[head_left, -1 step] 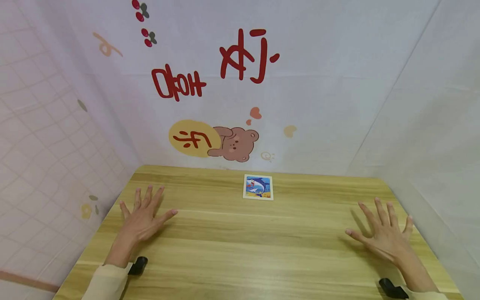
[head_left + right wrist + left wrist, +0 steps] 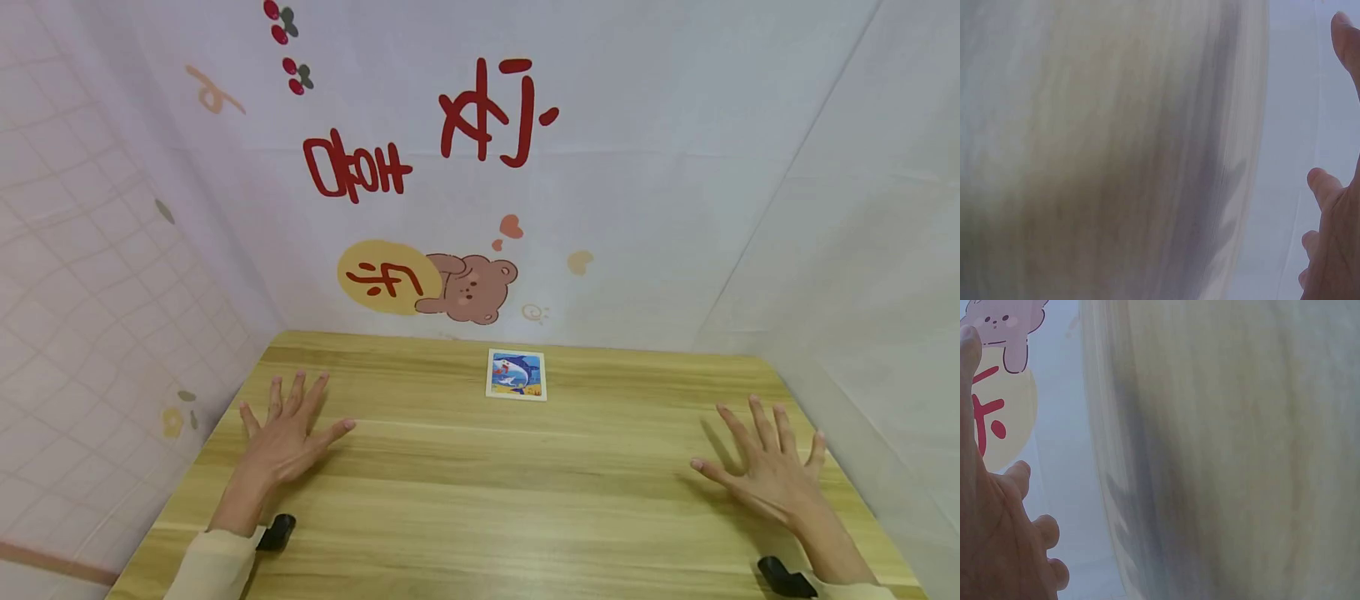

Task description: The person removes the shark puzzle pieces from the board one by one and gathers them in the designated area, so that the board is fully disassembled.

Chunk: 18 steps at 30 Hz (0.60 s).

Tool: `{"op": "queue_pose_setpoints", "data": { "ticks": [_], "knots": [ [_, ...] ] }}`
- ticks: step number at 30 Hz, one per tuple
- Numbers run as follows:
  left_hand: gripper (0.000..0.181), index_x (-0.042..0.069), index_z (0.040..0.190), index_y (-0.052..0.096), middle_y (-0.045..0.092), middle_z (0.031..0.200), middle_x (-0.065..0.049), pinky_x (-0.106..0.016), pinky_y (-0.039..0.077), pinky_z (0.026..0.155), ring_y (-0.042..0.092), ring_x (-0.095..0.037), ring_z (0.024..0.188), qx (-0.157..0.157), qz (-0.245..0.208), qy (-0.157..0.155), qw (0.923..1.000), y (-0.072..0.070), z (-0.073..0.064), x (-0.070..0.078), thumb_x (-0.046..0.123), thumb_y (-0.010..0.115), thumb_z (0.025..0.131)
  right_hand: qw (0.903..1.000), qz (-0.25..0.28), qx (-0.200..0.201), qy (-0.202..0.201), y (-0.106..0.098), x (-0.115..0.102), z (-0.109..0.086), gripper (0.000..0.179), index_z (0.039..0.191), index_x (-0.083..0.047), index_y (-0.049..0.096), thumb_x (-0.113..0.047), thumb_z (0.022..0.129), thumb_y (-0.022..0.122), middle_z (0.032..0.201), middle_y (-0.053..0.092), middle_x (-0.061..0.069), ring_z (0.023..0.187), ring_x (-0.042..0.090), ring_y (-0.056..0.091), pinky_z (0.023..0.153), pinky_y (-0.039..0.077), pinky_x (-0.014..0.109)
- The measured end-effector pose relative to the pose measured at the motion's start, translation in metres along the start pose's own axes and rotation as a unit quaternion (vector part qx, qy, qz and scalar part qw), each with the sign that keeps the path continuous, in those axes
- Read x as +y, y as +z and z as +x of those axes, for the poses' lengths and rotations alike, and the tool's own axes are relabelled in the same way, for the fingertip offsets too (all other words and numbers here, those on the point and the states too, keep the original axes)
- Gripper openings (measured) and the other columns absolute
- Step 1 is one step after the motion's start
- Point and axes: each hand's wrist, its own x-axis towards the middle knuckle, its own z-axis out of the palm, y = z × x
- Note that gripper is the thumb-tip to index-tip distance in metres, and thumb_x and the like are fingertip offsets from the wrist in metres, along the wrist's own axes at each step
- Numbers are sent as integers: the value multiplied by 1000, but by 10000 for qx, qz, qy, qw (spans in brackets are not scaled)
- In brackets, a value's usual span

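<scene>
A small square picture board (image 2: pixel 516 375) with a pale border lies flat near the table's far edge, between the two hands but well beyond reach of either one's fingertips. It shows a blue shark-like sea animal and a smaller one over yellow sand. Over the left part of the table, my left hand (image 2: pixel 283 440) has its fingers spread and holds nothing. My right hand (image 2: pixel 776 475) is spread likewise over the right part, also holding nothing. Both wrist views show the hand's edge and fingers, with shadows on the wood below.
The wood-grain table (image 2: pixel 480 483) meets a white cloth backdrop (image 2: pixel 637 183) printed with red characters and a bear (image 2: pixel 476 287). More cloth hangs along the left and right sides. A black device (image 2: pixel 277 532) sits at the left wrist, another (image 2: pixel 783 577) at the right.
</scene>
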Motion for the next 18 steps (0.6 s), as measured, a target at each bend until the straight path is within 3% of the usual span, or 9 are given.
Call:
{"op": "queue_pose_setpoints", "data": {
  "ticks": [12, 18],
  "knots": [
    [93, 30, 166, 0, -12, 171, -17, -86, -21, 103, -23, -49, 153, -21, -35, -37, 10000, 2, -1, 3, 73, 46, 97, 9999, 137, -61, 82, 1, -7, -1, 103, 166, -34, 3, -70, 90, 62, 170, -24, 9, 153, 40, -32, 100, -34, 78],
    [94, 28, 167, 1, -10, 170, -22, -85, -21, 104, -25, -47, 153, -53, -194, -5, 9998, 5, 7, 10, 73, 45, 97, 9989, 430, -128, 126, 1, -13, 12, 103, 166, -32, -1, -68, 92, 60, 170, -25, 8, 153, 41, -31, 100, -25, 86]
  ]
}}
